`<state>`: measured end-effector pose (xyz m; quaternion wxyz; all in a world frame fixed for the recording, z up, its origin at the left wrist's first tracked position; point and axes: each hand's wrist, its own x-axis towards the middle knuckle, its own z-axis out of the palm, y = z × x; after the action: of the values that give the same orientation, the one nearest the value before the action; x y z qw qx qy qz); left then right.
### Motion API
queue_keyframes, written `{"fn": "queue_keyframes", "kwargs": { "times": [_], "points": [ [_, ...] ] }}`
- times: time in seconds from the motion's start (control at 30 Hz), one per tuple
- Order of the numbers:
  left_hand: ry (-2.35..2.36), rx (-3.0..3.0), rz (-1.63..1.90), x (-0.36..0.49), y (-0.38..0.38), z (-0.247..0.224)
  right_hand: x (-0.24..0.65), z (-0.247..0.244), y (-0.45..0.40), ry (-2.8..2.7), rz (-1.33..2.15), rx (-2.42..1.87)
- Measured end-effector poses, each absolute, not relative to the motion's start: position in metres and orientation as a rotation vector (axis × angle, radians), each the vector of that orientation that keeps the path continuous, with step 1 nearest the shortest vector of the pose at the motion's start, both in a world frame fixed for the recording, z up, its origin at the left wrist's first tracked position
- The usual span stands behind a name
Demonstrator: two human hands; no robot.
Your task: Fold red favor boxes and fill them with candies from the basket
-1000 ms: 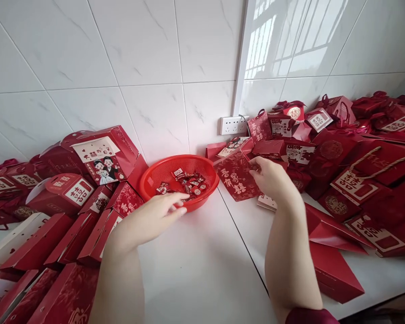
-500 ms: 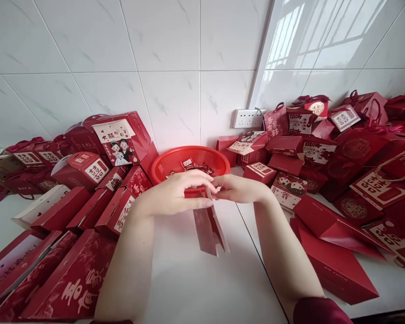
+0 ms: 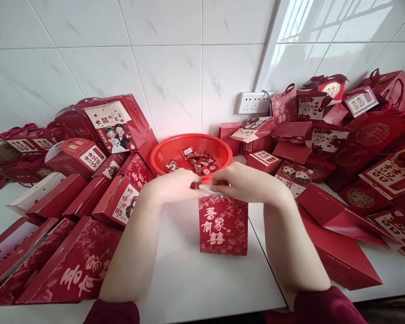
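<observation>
Between my hands hangs a small red gift box [image 3: 223, 227] with white Chinese lettering, its printed face toward me. My left hand [image 3: 177, 186] pinches its top edge at the left. On the right, my right hand [image 3: 241, 182] grips the same top edge, fingers curled over it. Fingers cover the upper rim, so I cannot tell how far it is open. Just behind the hands stands a red plastic basket [image 3: 158, 155] with several small wrapped sweets [image 3: 202, 163] in it.
Rows of red gift boxes [image 3: 70, 261] fill the left side, with a larger box [image 3: 113, 123] behind them. More red boxes and bags [image 3: 340, 254] crowd the right. A white power strip [image 3: 254, 103] is on the tiled wall. A dark seam [image 3: 268, 256] crosses the white table.
The box has turned from edge-on to show its printed face. Both hands now grip its top edge. The view has tilted down slightly, and the sweets in the basket show more.
</observation>
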<state>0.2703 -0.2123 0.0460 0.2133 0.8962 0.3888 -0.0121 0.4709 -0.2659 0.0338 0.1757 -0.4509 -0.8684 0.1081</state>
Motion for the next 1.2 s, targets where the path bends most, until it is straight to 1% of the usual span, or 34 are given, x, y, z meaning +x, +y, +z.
{"fn": "queue_keyframes", "kwargs": {
  "times": [0.13, 0.27, 0.43, 0.67, 0.73, 0.9, 0.97, 1.03, 1.07, 1.1, 1.17, 1.2],
  "points": [
    [0.944, 2.340, 0.093, 0.271, -0.229, 0.058, 0.466, 0.048, -0.288, -2.298, 0.061, -1.112],
    [0.958, 2.376, 0.124, 0.256, -0.255, 0.077, 0.464, 0.062, -0.315, -2.208, -0.134, -0.906],
    [1.062, 2.486, 0.109, 0.240, -0.276, 0.087, 0.461, 0.065, -0.324, -2.199, -0.136, -0.825],
    [1.224, 2.548, 0.200, 0.244, -0.271, 0.076, 0.460, 0.057, -0.300, -2.179, -0.136, -0.795],
    [1.289, 2.583, 0.339, 0.246, -0.270, 0.076, 0.457, 0.053, -0.291, -2.118, -0.221, -0.766],
    [1.410, 2.656, 0.937, 0.259, -0.270, 0.085, 0.450, 0.035, -0.268, -1.678, -0.865, -0.694],
    [1.567, 2.550, 1.215, 0.265, -0.256, 0.083, 0.450, 0.024, -0.254, -1.500, -0.996, -0.723],
    [1.733, 2.329, 1.450, 0.268, -0.233, 0.073, 0.451, 0.010, -0.237, -1.432, -0.957, -0.812],
    [1.752, 2.233, 1.479, 0.268, -0.219, 0.066, 0.452, 0.002, -0.228, -1.457, -0.881, -0.866],
    [1.703, 2.174, 1.412, 0.269, -0.204, 0.057, 0.453, -0.005, -0.219, -1.505, -0.796, -0.916],
    [1.488, 2.039, 1.124, 0.269, -0.178, 0.040, 0.455, -0.018, -0.203, -1.602, -0.652, -1.032],
    [1.391, 1.971, 1.040, 0.269, -0.168, 0.032, 0.456, -0.024, -0.197, -1.640, -0.611, -1.088]
  ]
}}
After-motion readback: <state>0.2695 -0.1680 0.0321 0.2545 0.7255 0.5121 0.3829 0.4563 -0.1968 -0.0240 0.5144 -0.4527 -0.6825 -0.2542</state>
